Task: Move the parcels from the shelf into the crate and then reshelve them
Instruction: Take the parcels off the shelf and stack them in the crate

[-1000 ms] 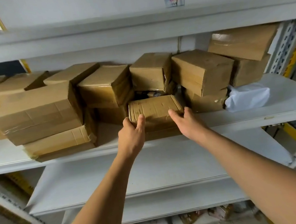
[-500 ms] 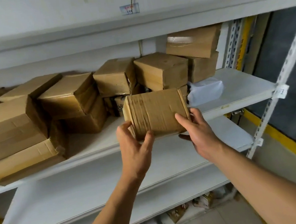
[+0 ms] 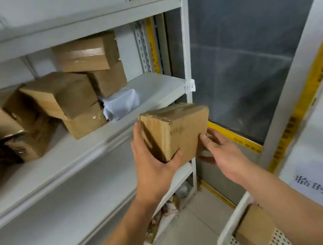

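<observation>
1. While both arms reach forward from the bottom of the view, a taped cardboard parcel (image 3: pixel 175 130) sits in the air between the two hands, just in front of the shelf (image 3: pixel 156 85) edge and clear of it.
2. The left hand (image 3: pixel 152 166) grips the parcel's lower left corner, at about 7 o'clock from the parcel's middle: its fingers (image 3: pixel 137 134) lie up the left face and its thumb curls under the front bottom edge.
3. The right hand (image 3: pixel 222 150) is at about 4 o'clock from the parcel, its thumb against the lower right edge; its other fingers are behind the box, so I cannot tell whether they clamp it or merely touch it.
4. A white perforated crate (image 3: pixel 237 235) shows at 5 o'clock near the frame's bottom edge, with a brown box (image 3: pixel 253 228) lying inside it (partly hidden by the right forearm).
5. On the shelf, at 9 to 11 o'clock from the held parcel, stand more cardboard boxes (image 3: pixel 62 91), some stacked and tilted, with a white wrapped packet (image 3: pixel 121 103) just beside them on the right.
6. A small paper tag (image 3: pixel 190 86) hangs on the shelf's white upright post.
</observation>
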Motion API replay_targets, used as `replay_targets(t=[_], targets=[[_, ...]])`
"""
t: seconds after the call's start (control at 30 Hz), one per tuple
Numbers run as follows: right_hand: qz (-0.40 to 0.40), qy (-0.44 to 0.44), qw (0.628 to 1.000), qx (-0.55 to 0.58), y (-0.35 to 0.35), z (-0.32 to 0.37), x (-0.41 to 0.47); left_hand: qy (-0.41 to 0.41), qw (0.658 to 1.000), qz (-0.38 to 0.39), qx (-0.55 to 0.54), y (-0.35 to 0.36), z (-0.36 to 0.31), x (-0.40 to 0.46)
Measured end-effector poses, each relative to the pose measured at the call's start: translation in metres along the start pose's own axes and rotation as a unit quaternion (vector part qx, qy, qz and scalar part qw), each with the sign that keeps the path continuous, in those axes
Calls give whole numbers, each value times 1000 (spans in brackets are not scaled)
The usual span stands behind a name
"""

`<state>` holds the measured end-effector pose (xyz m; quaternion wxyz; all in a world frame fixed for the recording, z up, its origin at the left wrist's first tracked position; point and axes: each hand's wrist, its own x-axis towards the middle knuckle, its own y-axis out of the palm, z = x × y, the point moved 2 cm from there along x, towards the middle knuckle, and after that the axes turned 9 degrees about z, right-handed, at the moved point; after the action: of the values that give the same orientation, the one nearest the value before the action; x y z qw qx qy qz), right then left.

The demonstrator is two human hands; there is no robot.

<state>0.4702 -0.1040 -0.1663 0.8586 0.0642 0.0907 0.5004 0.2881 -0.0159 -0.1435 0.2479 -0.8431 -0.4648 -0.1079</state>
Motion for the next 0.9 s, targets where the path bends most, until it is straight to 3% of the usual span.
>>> replay_targets(t=[0.1,0.23,0.37,0.43,0.5,0.57,0.6,0.7,0.73,0.8,0.9], targets=[[-25,30,998,54,-41,12,-24,77,979,13,187,53,-2,-1],[-21,53,994,91,-90,32,-55,247,902,45,352,110,2,1],[21,85,991,98,-128,38,-71,413,817,45,400,150,3,-8],[29,79,990,115,-144,34,-74,450,801,51,390,171,0,-13],[6,69,989,128,-158,21,-76,461,800,107,369,188,0,-13],[-51,58,990,123,-175,3,-78,422,817,210,331,201,6,-14],[-86,52,988,115,-184,-8,-80,369,842,264,292,206,12,-15],[-172,46,977,116,-212,-43,-90,90,938,318,108,221,19,-17],[-190,47,973,120,-220,-55,-95,-4,941,334,54,229,23,-19],[-215,55,967,124,-231,-77,-104,-136,910,391,-16,252,36,-22],[-244,69,958,136,-242,-114,-116,-173,874,452,-30,287,67,-32]])
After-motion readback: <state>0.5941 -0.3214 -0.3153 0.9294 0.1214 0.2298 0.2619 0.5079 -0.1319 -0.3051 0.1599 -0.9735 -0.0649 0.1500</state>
